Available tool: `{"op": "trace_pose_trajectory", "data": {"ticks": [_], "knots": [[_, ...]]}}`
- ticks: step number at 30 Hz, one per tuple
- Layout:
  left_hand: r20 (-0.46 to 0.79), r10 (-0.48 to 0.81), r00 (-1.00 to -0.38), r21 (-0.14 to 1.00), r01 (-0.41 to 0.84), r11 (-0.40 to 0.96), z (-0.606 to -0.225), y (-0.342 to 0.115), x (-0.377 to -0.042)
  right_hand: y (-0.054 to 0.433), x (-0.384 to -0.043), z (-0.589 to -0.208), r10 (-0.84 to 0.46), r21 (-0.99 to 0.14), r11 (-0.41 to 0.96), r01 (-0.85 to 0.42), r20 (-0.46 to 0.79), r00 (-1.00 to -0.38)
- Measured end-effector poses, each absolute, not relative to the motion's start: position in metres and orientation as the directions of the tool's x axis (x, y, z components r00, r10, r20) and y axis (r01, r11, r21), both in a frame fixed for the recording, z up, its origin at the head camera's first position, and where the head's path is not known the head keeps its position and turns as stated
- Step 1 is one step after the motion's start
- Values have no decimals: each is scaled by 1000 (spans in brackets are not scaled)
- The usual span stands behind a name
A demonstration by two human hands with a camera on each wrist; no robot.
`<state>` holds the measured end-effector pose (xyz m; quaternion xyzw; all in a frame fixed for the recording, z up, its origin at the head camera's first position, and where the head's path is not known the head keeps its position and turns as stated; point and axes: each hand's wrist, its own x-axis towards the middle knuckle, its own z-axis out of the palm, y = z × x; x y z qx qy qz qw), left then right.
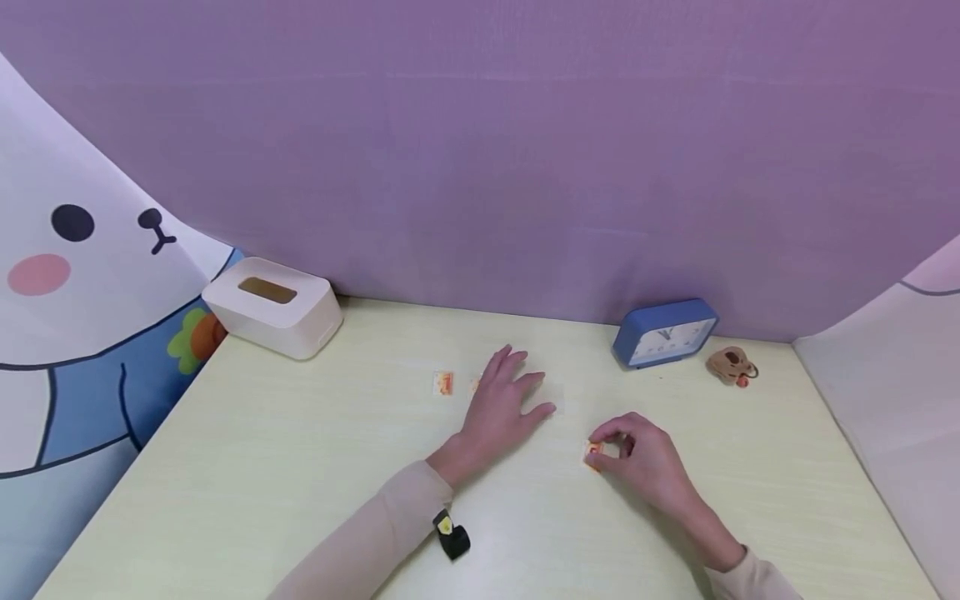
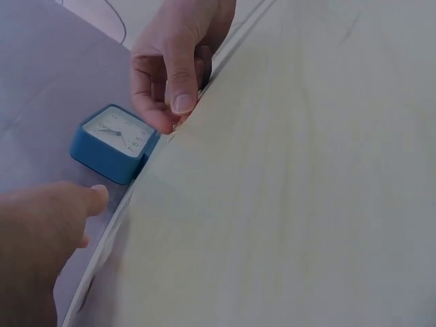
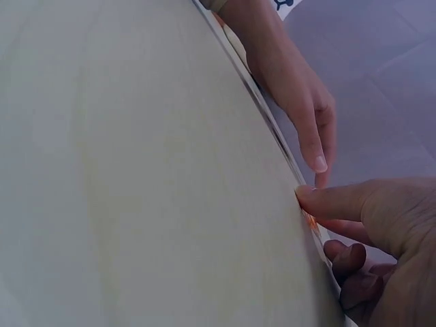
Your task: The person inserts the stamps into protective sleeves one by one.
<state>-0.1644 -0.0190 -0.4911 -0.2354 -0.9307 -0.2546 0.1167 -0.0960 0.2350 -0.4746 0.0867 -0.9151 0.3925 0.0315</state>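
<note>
Between thumb and forefinger my right hand (image 1: 651, 465) pinches a small orange-and-white card (image 1: 593, 454), which the right wrist view shows as an orange sliver (image 3: 310, 222) under the fingers. My left hand (image 1: 497, 408) is spread over the table, its fingers extended and holding nothing. Just left of its fingers, a similar piece (image 1: 476, 384) is partly covered by the hand. Another orange-and-white card (image 1: 443, 383) lies flat farther left. A faint clear patch, perhaps a transparent sheet (image 1: 558, 398), shows beside the left thumb.
At the back left stands a white tissue box (image 1: 273, 308). A blue clock (image 1: 666, 333) stands at the back right, with a brown pouch-like trinket (image 1: 729, 365) beside it. A black strap (image 1: 452, 535) hangs by the left sleeve. Purple cloth (image 1: 480, 167) backs the pale table (image 1: 300, 467).
</note>
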Motion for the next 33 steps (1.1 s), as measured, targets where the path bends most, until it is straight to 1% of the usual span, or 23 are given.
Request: {"op": "trace_pose_trajectory", "data": {"ticks": [9, 15, 19, 25, 30, 33], "knots": [[268, 346, -899, 472, 436, 767, -488, -5, -172, 237, -96, -477, -179, -726, 651, -222, 137, -974], [214, 349, -913, 460, 409, 788, -487, -2, -174, 237, -95, -479, -203, -747, 610, -263, 174, -964], [190, 354, -916, 459, 402, 792, -485, -3, -174, 237, -95, -478, -206, -754, 600, -265, 175, -963], [198, 374, -906, 479, 422, 770, -482, -6, -171, 236, -96, -478, -206, -760, 598, -254, 161, -965], [236, 404, -884, 474, 468, 746, -483, -6, -171, 237, -97, -479, -218, -758, 596, -265, 164, -962], [255, 401, -880, 507, 475, 719, -483, -6, -168, 237, -97, -480, -228, -755, 595, -275, 170, -959]]}}
